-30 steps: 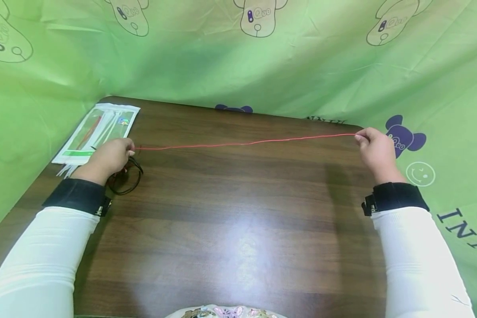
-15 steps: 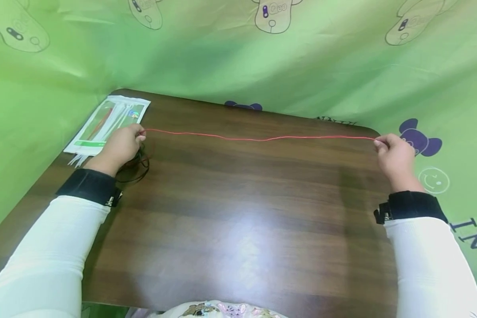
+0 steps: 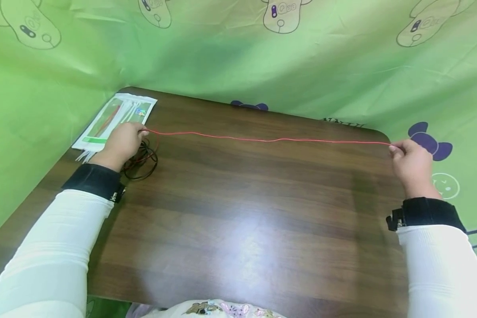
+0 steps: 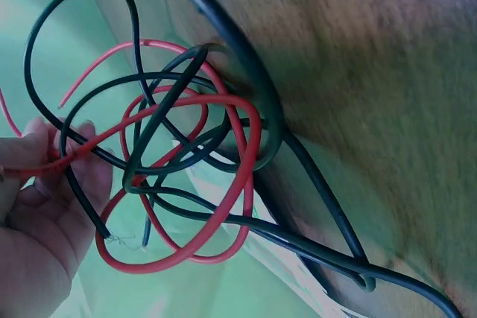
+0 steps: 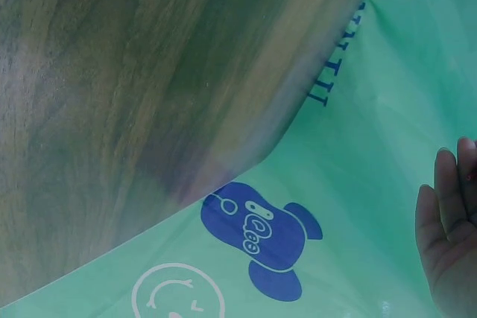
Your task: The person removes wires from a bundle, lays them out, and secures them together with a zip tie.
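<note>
A thin red wire (image 3: 262, 140) runs almost straight across the head view between my two hands. My left hand (image 3: 121, 142) pinches its left end near the far left of the table. Out at the right, beyond the table's edge in this view, my right hand (image 3: 413, 167) pinches the other end between thumb and fingers. Beside the left fingers, the left wrist view has a loose tangle of black wire (image 4: 237, 41) and red wire loops; one black end shows bare frayed strands. Only part of my right hand (image 5: 451, 243) appears at the right wrist view's edge.
A white and green plastic packet (image 3: 99, 128) holding white strips lies at the table's back left corner, partly behind the left hand. The brown wooden table (image 3: 238, 190) has green printed sheeting (image 3: 206, 57) along its back and sides.
The head view has turned, so everything sits further right in it. The red wire has been drawn slightly longer between the hands, and its right end has dropped relative to the left.
</note>
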Action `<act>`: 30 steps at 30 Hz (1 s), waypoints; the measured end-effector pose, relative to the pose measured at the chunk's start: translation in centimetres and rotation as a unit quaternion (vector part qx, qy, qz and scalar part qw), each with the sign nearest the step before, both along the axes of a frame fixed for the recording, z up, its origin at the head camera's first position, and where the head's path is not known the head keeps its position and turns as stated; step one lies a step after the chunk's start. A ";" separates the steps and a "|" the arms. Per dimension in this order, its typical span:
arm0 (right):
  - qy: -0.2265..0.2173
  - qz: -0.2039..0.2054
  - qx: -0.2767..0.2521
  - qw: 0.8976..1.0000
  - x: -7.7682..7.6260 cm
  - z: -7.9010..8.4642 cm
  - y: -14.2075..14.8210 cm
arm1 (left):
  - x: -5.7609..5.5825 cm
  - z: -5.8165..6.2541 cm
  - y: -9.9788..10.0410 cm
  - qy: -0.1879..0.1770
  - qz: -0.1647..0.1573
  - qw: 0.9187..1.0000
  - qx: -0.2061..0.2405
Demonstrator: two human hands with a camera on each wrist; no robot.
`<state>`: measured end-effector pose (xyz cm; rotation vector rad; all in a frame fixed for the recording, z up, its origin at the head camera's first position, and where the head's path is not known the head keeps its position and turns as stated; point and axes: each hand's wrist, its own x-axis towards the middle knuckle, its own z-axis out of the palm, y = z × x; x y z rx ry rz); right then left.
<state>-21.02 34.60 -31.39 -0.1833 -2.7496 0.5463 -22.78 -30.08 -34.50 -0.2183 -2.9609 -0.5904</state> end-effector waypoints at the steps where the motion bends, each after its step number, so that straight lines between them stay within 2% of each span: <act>1: -0.002 -0.002 0.000 1.000 0.0 0.0 0.0 | 0.0 0.0 -0.1 0.000 0.002 1.000 0.004; 10: -0.002 -0.014 0.000 1.000 0.4 0.0 0.9 | -0.3 0.0 -0.6 -0.012 0.008 0.999 0.036; 12: -0.003 -0.015 0.004 1.000 0.4 -0.1 1.1 | -0.3 0.1 -0.6 -0.006 0.012 1.000 0.026; 15: -0.011 -0.009 0.004 1.000 0.3 -0.2 1.2 | -0.5 0.2 -0.9 0.019 0.018 1.000 -0.014; 18: -0.015 0.003 0.008 1.000 -0.1 -0.2 1.3 | -1.2 0.5 -1.2 0.033 0.021 0.998 -0.040; 22: -0.024 0.022 0.011 0.999 -0.7 -0.5 1.5 | -2.4 0.8 -1.4 0.036 0.014 0.998 -0.039; 26: -0.034 0.029 0.011 0.999 -1.1 -0.6 1.4 | -3.8 0.8 -1.3 0.048 0.004 0.997 -0.058; 28: -0.041 0.027 0.013 0.999 -1.2 -0.6 1.3 | -4.3 0.9 -1.2 0.041 0.003 0.997 -0.064; 30: -0.046 0.028 0.012 0.998 -1.3 -0.7 1.3 | -4.9 1.0 -1.0 0.019 0.005 0.998 -0.063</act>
